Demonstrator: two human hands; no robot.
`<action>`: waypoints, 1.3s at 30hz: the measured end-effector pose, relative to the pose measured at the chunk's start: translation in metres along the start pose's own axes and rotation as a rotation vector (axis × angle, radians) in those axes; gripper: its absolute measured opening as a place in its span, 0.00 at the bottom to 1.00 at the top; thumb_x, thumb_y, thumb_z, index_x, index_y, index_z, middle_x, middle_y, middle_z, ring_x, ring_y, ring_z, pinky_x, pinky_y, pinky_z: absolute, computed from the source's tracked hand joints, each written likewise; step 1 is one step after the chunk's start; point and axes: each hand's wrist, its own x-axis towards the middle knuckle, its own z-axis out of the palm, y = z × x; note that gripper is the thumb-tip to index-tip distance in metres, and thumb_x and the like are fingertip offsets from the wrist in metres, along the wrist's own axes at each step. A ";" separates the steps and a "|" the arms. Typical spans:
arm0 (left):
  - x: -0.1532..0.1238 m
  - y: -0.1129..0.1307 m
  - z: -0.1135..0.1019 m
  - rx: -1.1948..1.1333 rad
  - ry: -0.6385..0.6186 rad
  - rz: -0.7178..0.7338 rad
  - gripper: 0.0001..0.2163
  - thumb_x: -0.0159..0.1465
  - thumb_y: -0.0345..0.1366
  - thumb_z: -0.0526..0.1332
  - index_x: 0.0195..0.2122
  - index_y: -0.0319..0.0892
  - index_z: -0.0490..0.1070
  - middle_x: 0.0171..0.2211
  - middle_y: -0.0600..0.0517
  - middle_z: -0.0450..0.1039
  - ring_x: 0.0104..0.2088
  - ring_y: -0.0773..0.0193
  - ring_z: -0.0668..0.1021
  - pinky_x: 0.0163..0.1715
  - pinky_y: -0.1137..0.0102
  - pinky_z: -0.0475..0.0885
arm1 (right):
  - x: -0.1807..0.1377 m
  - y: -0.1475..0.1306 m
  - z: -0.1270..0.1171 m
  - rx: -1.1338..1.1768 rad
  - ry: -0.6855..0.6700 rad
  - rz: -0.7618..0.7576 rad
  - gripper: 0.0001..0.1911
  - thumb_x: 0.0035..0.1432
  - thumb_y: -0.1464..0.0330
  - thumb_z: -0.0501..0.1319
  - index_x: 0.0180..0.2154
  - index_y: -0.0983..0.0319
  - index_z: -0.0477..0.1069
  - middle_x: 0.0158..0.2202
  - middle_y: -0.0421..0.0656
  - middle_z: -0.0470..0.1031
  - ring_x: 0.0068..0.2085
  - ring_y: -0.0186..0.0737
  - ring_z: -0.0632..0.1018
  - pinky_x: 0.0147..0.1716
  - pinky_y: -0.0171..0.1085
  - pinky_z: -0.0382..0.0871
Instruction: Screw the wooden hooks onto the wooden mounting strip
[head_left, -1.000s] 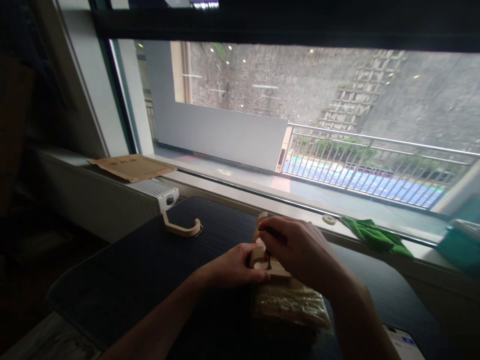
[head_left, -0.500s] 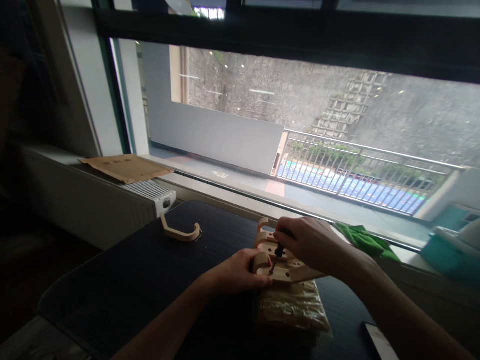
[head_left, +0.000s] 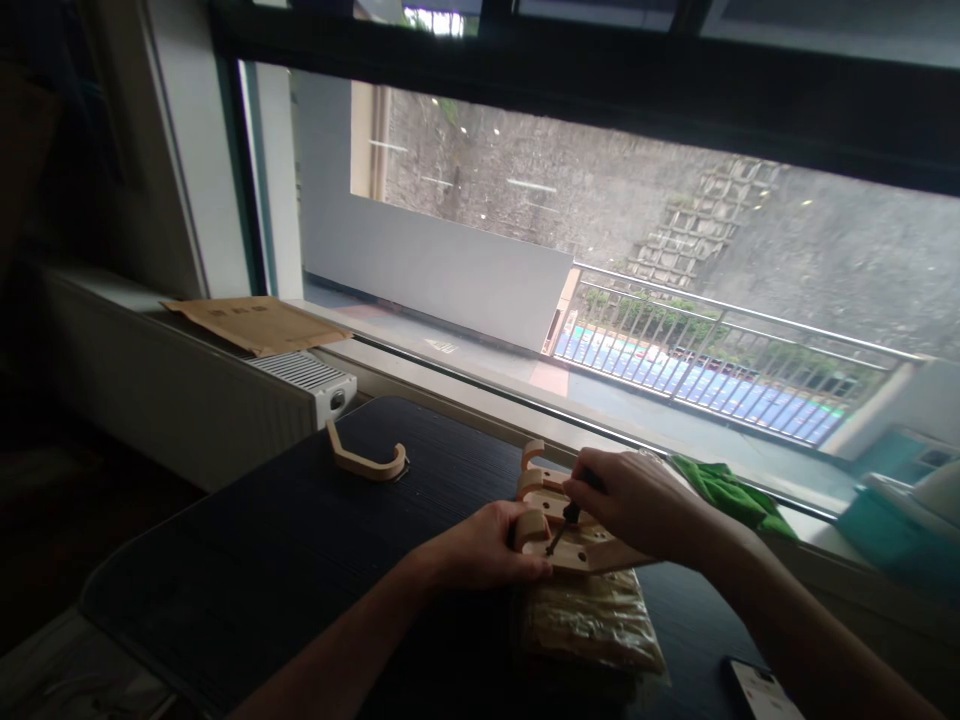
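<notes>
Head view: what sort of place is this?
Apparently an indoor room, though I can't tell whether home or workplace: a dark table stands by a wide window, near what looks like a white radiator.

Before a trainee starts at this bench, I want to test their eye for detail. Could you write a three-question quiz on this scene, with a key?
1. Which hand holds the screwdriver?
2. True or false: the lone hook lies on the table, apart from both hands.
3. What does the left hand hold?
A) the envelope
B) the green cloth
C) the near hook, at the screwdriver's tip

Key:
1. The right hand.
2. True.
3. C.
</notes>
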 end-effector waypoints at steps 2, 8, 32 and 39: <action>0.000 0.000 0.000 -0.004 0.000 0.003 0.10 0.52 0.35 0.64 0.34 0.39 0.69 0.28 0.57 0.65 0.28 0.68 0.67 0.28 0.75 0.62 | -0.002 -0.002 0.000 -0.060 0.013 0.016 0.14 0.61 0.61 0.52 0.30 0.59 0.70 0.22 0.40 0.71 0.22 0.35 0.67 0.22 0.35 0.47; 0.001 -0.002 -0.001 -0.027 -0.031 0.019 0.09 0.53 0.35 0.63 0.34 0.39 0.68 0.27 0.58 0.64 0.28 0.69 0.66 0.29 0.75 0.62 | -0.009 -0.010 -0.003 -0.051 0.057 -0.171 0.09 0.61 0.64 0.53 0.33 0.57 0.71 0.25 0.38 0.73 0.23 0.33 0.68 0.23 0.34 0.48; 0.001 -0.003 -0.001 -0.015 -0.030 0.010 0.10 0.52 0.35 0.64 0.35 0.39 0.69 0.27 0.57 0.65 0.28 0.69 0.66 0.28 0.75 0.62 | -0.009 -0.006 -0.004 0.135 -0.004 -0.196 0.07 0.59 0.63 0.55 0.31 0.56 0.70 0.24 0.35 0.71 0.23 0.30 0.64 0.24 0.31 0.50; 0.001 -0.003 -0.001 -0.029 -0.023 0.024 0.10 0.52 0.36 0.64 0.33 0.39 0.69 0.27 0.57 0.64 0.28 0.69 0.66 0.28 0.75 0.62 | -0.001 -0.003 0.011 0.111 0.047 0.030 0.13 0.60 0.60 0.52 0.30 0.60 0.68 0.23 0.38 0.71 0.23 0.32 0.65 0.23 0.33 0.50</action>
